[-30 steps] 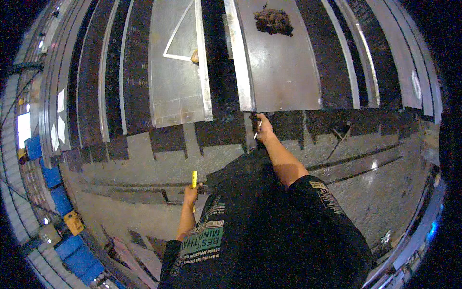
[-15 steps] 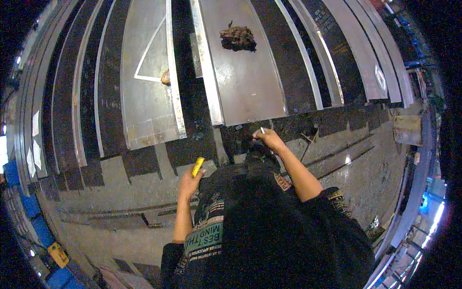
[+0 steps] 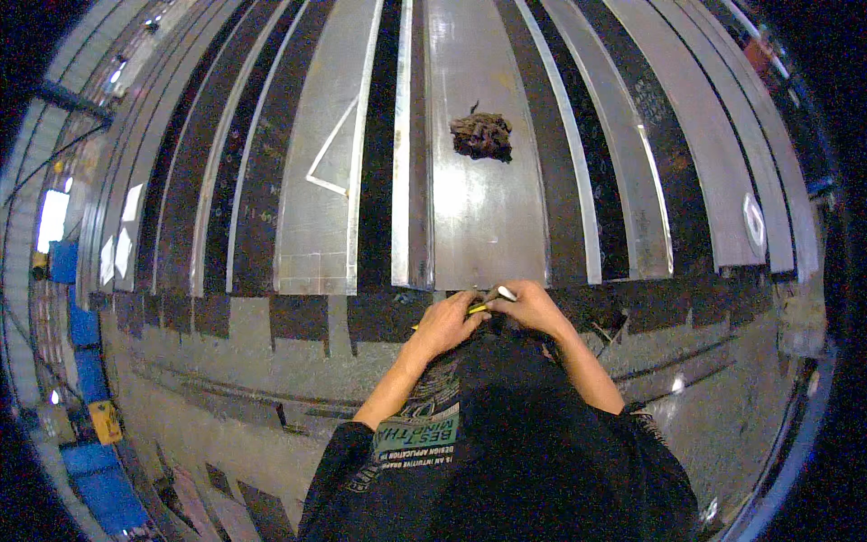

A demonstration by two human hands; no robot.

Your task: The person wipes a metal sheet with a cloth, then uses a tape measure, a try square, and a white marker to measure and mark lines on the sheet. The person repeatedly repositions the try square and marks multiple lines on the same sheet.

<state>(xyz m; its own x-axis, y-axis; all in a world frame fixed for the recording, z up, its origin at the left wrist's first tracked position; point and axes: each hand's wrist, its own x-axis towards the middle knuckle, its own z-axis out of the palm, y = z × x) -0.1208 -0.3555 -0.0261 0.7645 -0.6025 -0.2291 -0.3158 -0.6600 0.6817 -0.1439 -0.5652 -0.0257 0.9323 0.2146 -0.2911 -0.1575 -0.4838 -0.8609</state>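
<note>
- Head view, hands: left hand (image 3: 449, 323) curled around a yellow marker (image 3: 476, 308), right hand (image 3: 533, 307) pinching its white cap end (image 3: 507, 294); both joined at the near edge of the long steel plate (image 3: 483, 217), in front of the chest.
- Same view, surroundings: dark crumpled rag (image 3: 482, 136) lying farther up that plate, well apart from the hands; white chalk triangle (image 3: 327, 163) on the neighbouring plate to the left.
- Doing it well: best to keep the barrel steady in the left grip, pull the cap straight along its axis, and avoid twisting the tip toward the fingers.
- Against half a second earlier: then hands apart, marker raised in the left alone, right at the plate edge; now brought together on the marker.
</note>
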